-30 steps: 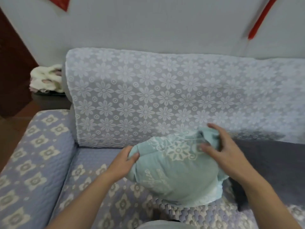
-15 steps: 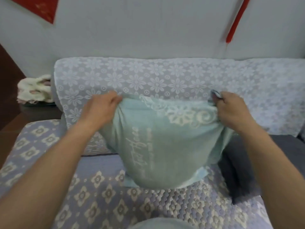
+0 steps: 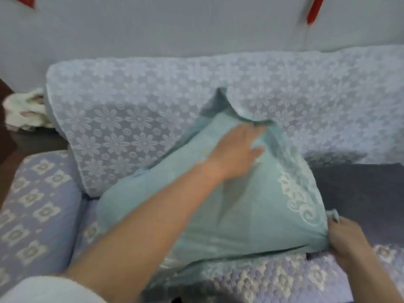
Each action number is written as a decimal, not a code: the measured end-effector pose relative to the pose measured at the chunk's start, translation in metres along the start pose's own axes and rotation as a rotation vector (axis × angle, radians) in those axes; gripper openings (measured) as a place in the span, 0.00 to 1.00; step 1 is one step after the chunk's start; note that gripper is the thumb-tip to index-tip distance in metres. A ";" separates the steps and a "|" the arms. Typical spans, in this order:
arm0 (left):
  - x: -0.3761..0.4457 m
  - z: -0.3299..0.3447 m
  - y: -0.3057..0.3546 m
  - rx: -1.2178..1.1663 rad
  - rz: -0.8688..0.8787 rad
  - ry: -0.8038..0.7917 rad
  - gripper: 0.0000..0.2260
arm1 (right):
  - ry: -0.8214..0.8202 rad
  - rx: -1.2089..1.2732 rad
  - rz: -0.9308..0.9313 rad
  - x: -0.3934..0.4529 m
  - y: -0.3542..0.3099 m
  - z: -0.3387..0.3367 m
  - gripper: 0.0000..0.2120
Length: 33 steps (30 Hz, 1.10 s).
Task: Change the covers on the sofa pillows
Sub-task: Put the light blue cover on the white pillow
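Observation:
A pale teal pillow [image 3: 247,206] with white swirl patterns leans against the sofa backrest [image 3: 131,119], turned so one corner points up. My left hand [image 3: 238,149] reaches across its upper face, fingers stretched out flat on the fabric near the top corner. My right hand [image 3: 343,239] grips the pillow's lower right corner, bunching the teal cover in its fingers. The frame is blurred by motion.
The sofa seat [image 3: 273,278] and left armrest [image 3: 32,204] wear a quilted lilac cover with white flowers. A dark grey cloth [image 3: 358,193] lies on the seat to the right. A cream bundle [image 3: 24,110] sits on a dark side table at far left.
The pillow has been lowered and rotated from upright between both hands to leaning on the backrest. My left hand let go of the top and lies flat; my right hand dropped with its corner.

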State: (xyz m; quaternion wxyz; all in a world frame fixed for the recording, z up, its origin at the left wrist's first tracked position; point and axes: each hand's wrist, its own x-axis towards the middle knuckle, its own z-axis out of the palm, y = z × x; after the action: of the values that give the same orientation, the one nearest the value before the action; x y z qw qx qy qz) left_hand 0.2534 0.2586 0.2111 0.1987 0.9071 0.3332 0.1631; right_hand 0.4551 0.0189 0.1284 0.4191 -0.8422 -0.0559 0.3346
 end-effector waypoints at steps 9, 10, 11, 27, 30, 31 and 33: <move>-0.332 0.232 -0.090 0.111 -0.975 -0.677 0.38 | -0.298 -0.704 -0.020 0.072 0.121 0.072 0.17; -0.338 0.234 -0.093 0.123 -1.002 -0.614 0.37 | -0.406 -0.757 -0.118 0.071 0.120 0.099 0.18; -0.340 0.239 -0.095 0.135 -0.997 -0.531 0.36 | -0.497 -0.826 -0.224 0.073 0.120 0.128 0.19; -0.278 0.389 -0.278 0.438 -0.910 -0.497 0.29 | -0.157 -1.221 -0.318 0.282 0.246 0.203 0.37; -0.222 0.350 -0.283 0.341 -0.993 -0.508 0.27 | -0.013 -1.169 -0.394 0.265 0.207 0.217 0.34; -0.208 0.331 -0.278 0.351 -0.970 -0.393 0.26 | 0.044 -1.097 -0.482 0.253 0.196 0.223 0.33; -0.175 0.306 -0.246 0.381 -0.835 -0.022 0.25 | 0.099 -0.942 -0.754 0.213 0.176 0.243 0.29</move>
State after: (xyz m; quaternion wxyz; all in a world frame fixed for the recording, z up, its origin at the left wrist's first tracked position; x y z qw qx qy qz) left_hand 0.1249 0.2365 -0.1989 0.0807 0.7174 0.6920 -0.0049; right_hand 0.4380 0.1481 -0.2150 0.0932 -0.8738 -0.4731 0.0626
